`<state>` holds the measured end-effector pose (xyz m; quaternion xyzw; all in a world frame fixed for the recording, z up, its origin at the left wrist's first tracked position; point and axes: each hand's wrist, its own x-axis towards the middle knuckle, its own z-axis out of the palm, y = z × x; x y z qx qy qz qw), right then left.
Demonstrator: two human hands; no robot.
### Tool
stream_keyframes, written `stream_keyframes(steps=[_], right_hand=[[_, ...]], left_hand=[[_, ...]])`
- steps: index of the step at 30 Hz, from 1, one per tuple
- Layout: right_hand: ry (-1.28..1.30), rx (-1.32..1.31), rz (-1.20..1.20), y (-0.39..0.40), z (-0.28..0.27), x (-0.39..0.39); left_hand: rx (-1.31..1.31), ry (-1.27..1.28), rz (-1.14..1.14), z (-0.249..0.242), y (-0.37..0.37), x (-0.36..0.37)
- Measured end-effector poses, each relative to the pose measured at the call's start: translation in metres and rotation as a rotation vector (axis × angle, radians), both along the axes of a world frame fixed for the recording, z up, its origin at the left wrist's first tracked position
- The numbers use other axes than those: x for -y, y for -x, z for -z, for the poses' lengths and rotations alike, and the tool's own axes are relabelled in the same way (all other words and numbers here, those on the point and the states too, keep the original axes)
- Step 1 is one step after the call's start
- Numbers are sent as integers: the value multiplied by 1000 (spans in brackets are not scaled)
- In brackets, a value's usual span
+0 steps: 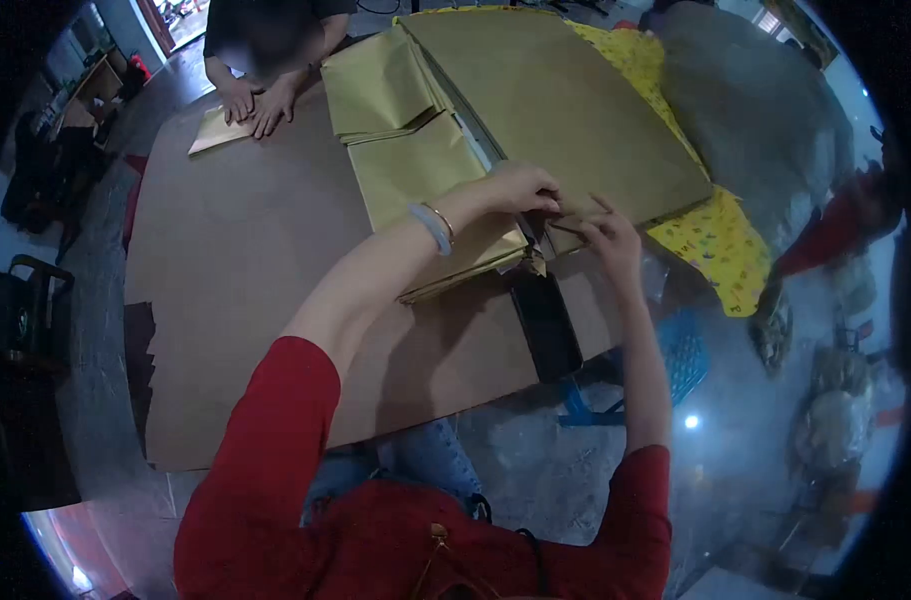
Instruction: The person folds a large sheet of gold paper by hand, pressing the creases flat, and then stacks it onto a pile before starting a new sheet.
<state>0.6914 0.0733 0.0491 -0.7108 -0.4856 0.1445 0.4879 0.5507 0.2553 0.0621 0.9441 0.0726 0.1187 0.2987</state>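
My left hand (524,188) is closed, its fingers curled at the edge of the cardboard sheet (575,110); what they hold, if anything, is too small to tell. Just to its right, my right hand (613,240) pinches a thin brown strip (566,229) with the index finger raised. Below my hands, a small crumpled gold piece (536,264) sits by the top end of a black phone (547,328). Under my left forearm lies a stack of gold paper sheets (410,170), with another gold stack (375,90) overlapping its far end.
Brown cardboard (245,300) covers the near table. Across it, a person's hands (271,108) press a folded gold sheet (218,130). Yellow patterned cloth (720,250) hangs at the right edge. A blue plastic stool (683,360) stands below, and a large grey covered bulk (755,100) lies beyond.
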Motion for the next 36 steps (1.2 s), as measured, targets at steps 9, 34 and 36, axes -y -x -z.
stream_keyframes(steps=[9, 34, 36], right_hand=[[-175, 121, -39, 5, -1, 3], [118, -141, -23, -4, -15, -4], [197, -304, 54, 3, -25, -3]], left_hand=[[-48, -83, -240, -11, -1, 16], [-45, -28, -217, -5, 3, 11], [-43, -16, -208, -3, 2, 10]])
